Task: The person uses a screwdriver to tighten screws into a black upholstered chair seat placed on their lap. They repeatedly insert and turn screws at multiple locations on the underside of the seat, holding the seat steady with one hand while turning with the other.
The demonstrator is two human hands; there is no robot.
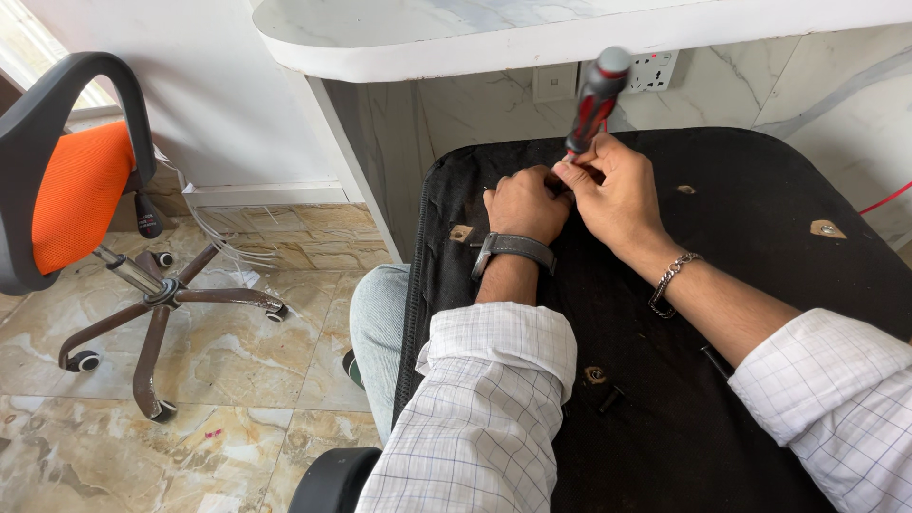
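Note:
A black fabric-covered seat panel (750, 237) lies across my lap, underside up, with small torn holes showing wood. My right hand (613, 190) grips a red and black screwdriver (597, 95) held nearly upright, its tip down on the panel near the far edge. My left hand (524, 204), with a grey watch strap on the wrist, is curled tight beside the tip and touches the right hand; what it pinches is hidden. A loose black bolt (610, 399) lies on the panel near my left sleeve.
An orange and black office chair (71, 190) on a wheeled base stands on the tiled floor at left. A white marble-look counter (532, 38) overhangs ahead, with a wall socket (654, 71) under it. White cables (218, 242) trail along the floor.

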